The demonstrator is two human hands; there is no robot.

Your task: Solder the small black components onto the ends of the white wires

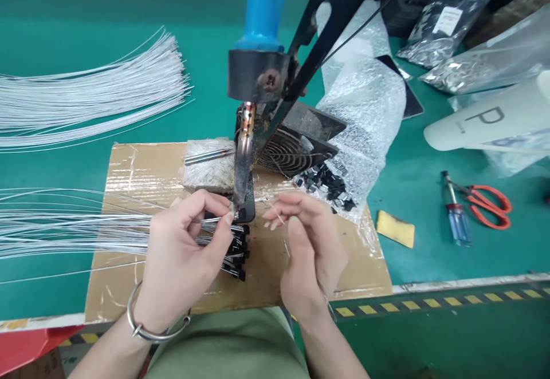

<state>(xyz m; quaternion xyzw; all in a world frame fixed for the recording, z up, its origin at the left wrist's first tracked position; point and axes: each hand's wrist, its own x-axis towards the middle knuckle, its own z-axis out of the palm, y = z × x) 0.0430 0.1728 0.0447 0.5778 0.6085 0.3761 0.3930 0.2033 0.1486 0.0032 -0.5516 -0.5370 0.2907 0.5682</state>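
Observation:
My left hand (184,247) is closed around a fan of thin white wires (64,230) whose ends carry small black components (236,250). Thumb and forefinger pinch one wire end just under the tip of a soldering iron (243,156) held upright in a black stand. My right hand (307,236) is curled beside it, pinching a thin strand of solder wire (281,218) toward the iron tip. Both hands hover over a taped cardboard sheet (129,178).
A second bundle of white wires (86,98) lies at the far left. A pile of loose black components (326,184) rests on bubble wrap (365,115) by a small fan (292,150). A sponge block (208,164), yellow pad (395,228), screwdriver (456,216) and orange scissors (487,204) lie around.

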